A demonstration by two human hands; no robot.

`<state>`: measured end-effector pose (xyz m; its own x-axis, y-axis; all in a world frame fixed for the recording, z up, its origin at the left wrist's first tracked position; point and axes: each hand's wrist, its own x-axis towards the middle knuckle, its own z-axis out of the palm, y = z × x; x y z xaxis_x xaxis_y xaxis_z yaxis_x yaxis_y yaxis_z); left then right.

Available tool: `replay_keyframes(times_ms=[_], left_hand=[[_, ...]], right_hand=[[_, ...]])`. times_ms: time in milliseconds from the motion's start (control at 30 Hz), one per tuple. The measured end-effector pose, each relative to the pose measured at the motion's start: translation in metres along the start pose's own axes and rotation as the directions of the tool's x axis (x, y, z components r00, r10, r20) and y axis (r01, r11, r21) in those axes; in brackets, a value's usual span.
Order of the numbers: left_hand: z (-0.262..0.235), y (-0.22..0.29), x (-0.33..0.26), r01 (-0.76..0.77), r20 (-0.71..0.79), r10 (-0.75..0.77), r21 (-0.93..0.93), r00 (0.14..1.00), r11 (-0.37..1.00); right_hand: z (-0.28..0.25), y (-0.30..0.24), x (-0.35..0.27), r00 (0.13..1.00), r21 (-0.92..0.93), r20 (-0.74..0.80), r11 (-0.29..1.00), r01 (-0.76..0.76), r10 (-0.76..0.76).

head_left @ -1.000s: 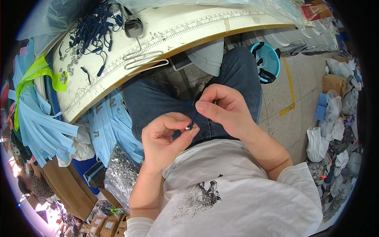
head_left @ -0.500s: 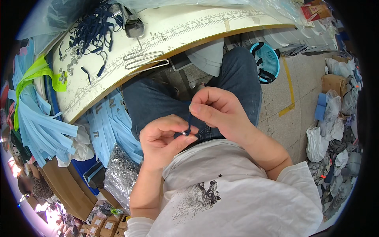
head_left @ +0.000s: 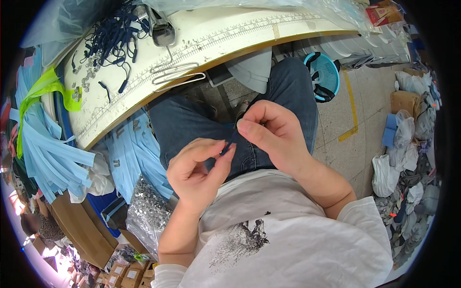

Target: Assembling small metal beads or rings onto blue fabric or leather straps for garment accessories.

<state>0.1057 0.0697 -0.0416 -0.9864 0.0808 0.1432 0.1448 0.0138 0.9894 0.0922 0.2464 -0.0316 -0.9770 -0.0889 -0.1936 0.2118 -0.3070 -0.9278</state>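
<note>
My left hand [head_left: 199, 170] and my right hand [head_left: 271, 132] meet over my lap in blue jeans [head_left: 192, 120]. Both pinch a small dark blue cord piece [head_left: 232, 139] between thumb and fingertips; most of it is hidden by the fingers. On the white worktable [head_left: 216, 36] above lie a heap of dark blue cords [head_left: 113, 33], small metal clips [head_left: 86, 72] and two bent wire loops [head_left: 175, 74].
Light blue straps [head_left: 48, 153] and a neon yellow strip [head_left: 41, 91] hang off the table's left side. A clear bag of small metal parts [head_left: 149, 213] sits by my left thigh. A teal basket [head_left: 322, 76] stands on the floor; bags and cardboard [head_left: 408, 144] lie at right.
My right hand has lifted slightly and its fingers have spread over the cord piece. My left thumb and forefinger have closed onto its lower end.
</note>
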Motion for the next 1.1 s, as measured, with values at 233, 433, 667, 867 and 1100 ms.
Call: replay_keyframes(times_ms=[233, 433, 667, 867, 1100], left_hand=[[0.001, -0.001, -0.001, 0.104, 0.111, -0.063, -0.416, 0.992, 0.903], [0.005, 0.002, -0.001, 0.16, 0.114, -0.117, -0.531, 0.987, 0.832], [0.006, 0.014, 0.007, 0.162, 0.032, -0.166, -0.474, 0.986, 0.865], [-0.007, 0.007, 0.006, 0.172, 0.06, -0.162, -0.302, 0.985, 0.938], [-0.056, 0.006, 0.045, -0.035, -0.243, 0.164, 0.461, 0.956, 0.887]], right_hand=[[-0.005, -0.003, 0.006, 0.97, 0.187, 0.055, 0.952, -0.241, 0.235], [-0.007, -0.002, 0.01, 0.956, 0.254, 0.094, 0.922, -0.293, 0.278], [0.003, -0.07, 0.037, 0.982, -0.151, 0.114, 0.975, 0.166, -0.149], [-0.006, -0.167, 0.139, 0.798, -0.697, 0.134, 0.516, 0.497, -0.587], [-0.034, -0.125, 0.115, 0.97, 0.362, 0.025, 0.907, 0.216, -0.241]])
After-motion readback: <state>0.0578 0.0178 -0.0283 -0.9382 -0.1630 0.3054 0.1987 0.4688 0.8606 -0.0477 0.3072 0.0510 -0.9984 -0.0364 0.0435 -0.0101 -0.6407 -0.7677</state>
